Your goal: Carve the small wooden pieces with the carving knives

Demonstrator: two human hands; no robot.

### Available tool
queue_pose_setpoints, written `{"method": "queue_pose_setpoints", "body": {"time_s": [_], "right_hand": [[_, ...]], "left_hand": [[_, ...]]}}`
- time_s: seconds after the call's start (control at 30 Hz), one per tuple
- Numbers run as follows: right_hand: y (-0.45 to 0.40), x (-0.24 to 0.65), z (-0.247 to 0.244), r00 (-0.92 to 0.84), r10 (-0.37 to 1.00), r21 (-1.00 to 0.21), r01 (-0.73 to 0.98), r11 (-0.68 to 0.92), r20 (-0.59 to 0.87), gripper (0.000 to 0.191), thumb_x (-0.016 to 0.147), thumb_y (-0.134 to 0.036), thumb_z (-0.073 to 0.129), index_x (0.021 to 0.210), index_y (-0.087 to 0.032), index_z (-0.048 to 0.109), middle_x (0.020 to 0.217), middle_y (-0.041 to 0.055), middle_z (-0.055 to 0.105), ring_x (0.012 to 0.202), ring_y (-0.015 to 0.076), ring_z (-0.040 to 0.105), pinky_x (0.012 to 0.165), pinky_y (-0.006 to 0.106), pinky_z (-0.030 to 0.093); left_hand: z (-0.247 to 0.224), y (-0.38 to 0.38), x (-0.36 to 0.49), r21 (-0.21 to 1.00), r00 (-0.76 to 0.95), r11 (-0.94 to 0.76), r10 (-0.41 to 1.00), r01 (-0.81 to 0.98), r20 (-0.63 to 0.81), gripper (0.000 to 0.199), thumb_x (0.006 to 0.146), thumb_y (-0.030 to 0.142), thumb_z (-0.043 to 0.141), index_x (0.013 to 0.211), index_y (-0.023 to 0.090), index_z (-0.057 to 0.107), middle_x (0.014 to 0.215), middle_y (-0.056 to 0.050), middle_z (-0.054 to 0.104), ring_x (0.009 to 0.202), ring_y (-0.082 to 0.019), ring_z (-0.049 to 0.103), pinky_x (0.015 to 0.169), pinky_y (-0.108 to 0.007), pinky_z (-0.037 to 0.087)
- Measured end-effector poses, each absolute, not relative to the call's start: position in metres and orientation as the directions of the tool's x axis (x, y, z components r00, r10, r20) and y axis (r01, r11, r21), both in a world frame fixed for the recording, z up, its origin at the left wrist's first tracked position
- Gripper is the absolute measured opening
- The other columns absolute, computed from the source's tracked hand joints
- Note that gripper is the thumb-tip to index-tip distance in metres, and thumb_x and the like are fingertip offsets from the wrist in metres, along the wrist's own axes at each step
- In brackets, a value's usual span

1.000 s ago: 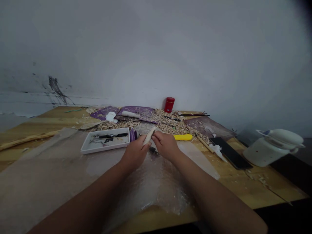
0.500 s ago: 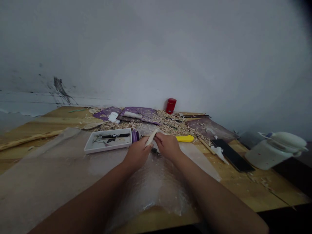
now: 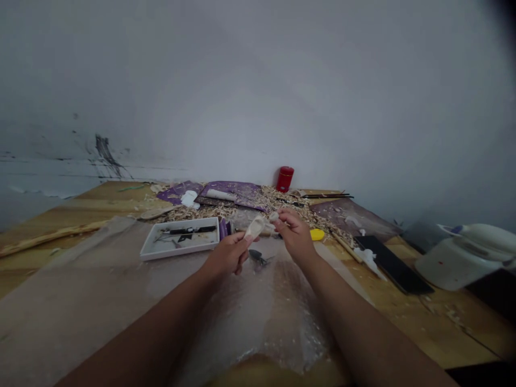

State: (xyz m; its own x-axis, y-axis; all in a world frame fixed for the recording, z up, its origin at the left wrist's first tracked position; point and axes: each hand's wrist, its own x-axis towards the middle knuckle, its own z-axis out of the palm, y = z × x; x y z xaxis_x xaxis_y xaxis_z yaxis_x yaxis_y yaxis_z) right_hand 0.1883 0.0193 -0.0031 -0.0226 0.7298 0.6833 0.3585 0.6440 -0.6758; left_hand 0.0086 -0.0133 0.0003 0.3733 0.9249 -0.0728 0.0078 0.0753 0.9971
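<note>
My left hand (image 3: 229,253) is closed around a pale carved wooden piece (image 3: 255,228) with a hollow in its upper face, like a small scoop. It is held up at a slant, thumb on top. Just to its right, my right hand (image 3: 296,236) pinches a small pale bit (image 3: 274,216) between thumb and fingers; its kind is too small to make out. Below the hands, a small dark object (image 3: 258,257) lies on the clear plastic wrap (image 3: 258,301). Partly hidden behind my right hand is a yellow handle (image 3: 317,234).
A white tray (image 3: 145,250) with small tools stands at left. Wood shavings (image 3: 193,213) and purple sheets (image 3: 242,188) lie along the back, near a red canister (image 3: 285,179). A black phone (image 3: 393,263) and a lidded white pot (image 3: 451,266) are at right; a long stick (image 3: 52,236) lies far left.
My hands have moved apart; the right one has come off the carved piece, up and to the right, with a small pale bit. The carved piece's hollow now shows. The view has shifted slightly.
</note>
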Motion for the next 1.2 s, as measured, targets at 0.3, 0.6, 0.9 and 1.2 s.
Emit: {"method": "queue_pose_setpoints", "body": {"time_s": [0.3,0.6,0.9,1.2], "right_hand": [[0.015,0.181,0.002,-0.179,0.751,-0.655,0.391,0.647,0.635,0.014,0.077,-0.021,0.054,0.069,-0.021,0.065,0.088,0.0045,0.064,0.086,0.0161,0.057,0.077,0.030,0.043],[0.019,0.182,-0.003,-0.106,0.776,-0.702,0.365,0.612,0.622,0.012,0.075,-0.022,0.055,0.065,-0.020,0.063,0.080,0.0031,0.061,0.080,0.0153,0.056,0.074,0.029,0.043],[0.009,0.170,-0.003,-0.230,0.822,-0.787,0.245,0.567,0.521,0.019,0.075,-0.032,0.057,0.061,-0.019,0.060,0.081,0.0028,0.056,0.081,0.0147,0.054,0.074,0.028,0.042],[-0.002,0.167,0.000,-0.428,0.802,-0.878,0.041,0.477,0.416,0.018,0.079,-0.033,0.053,0.074,-0.017,0.059,0.077,0.0017,0.058,0.069,0.0122,0.056,0.067,0.026,0.044]], "left_hand": [[0.005,-0.011,0.006,0.999,0.400,0.025,0.916,-0.030,-0.011,0.053,0.067,0.018,0.056,0.118,0.019,0.043,0.057,0.007,0.049,0.033,-0.003,0.036,0.035,-0.018,0.033],[0.010,-0.012,0.004,0.975,0.116,-0.022,0.992,-0.219,0.049,0.022,0.063,0.016,0.063,0.084,0.013,0.059,0.079,-0.002,0.062,0.059,-0.007,0.057,0.063,-0.023,0.048],[0.011,-0.009,0.005,0.872,0.049,-0.124,0.985,-0.474,0.167,0.034,0.067,0.020,0.062,0.099,0.017,0.049,0.087,-0.001,0.062,0.058,-0.006,0.057,0.067,-0.025,0.048],[0.003,-0.005,0.004,0.986,0.076,-0.077,0.993,-0.148,0.089,0.027,0.072,0.035,0.054,0.091,0.016,0.054,0.073,0.001,0.053,0.059,-0.007,0.049,0.051,-0.018,0.042]]}}
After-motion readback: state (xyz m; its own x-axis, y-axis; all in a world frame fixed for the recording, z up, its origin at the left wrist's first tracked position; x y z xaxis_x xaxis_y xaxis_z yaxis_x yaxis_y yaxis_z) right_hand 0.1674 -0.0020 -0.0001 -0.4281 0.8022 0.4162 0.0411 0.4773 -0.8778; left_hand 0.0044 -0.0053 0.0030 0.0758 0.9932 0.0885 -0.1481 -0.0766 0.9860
